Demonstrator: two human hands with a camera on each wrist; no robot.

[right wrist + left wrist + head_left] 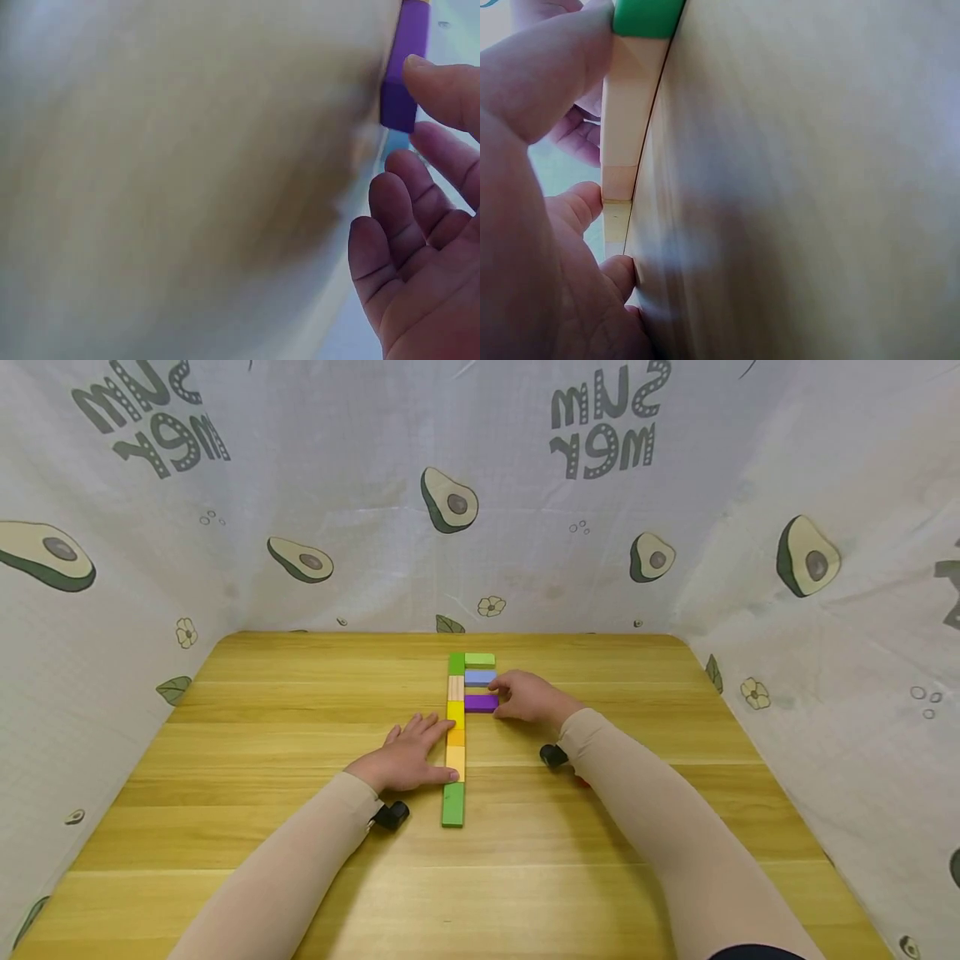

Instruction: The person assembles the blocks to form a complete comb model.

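A column of flat wooden blocks runs away from the person, with a green block (453, 805) at the near end and a dark green one (457, 663) at the far end. My left hand (408, 756) lies beside it, fingers spread, thumb and index fingertip touching the peach (456, 763) and yellow (456, 713) blocks. Three blocks jut right from the column: light green (480, 659), blue (478, 677) and purple (478, 703). With thumb and index finger, my right hand (531, 697) pinches the outer end of the purple block; the other fingers are loosely bent in the right wrist view.
The column stands on a wood-grain table (300, 693). A small red thing (583, 782) is mostly hidden by the right sleeve (645, 793). A printed curtain (360, 485) encloses the back and both sides. Each wrist bears a small black camera.
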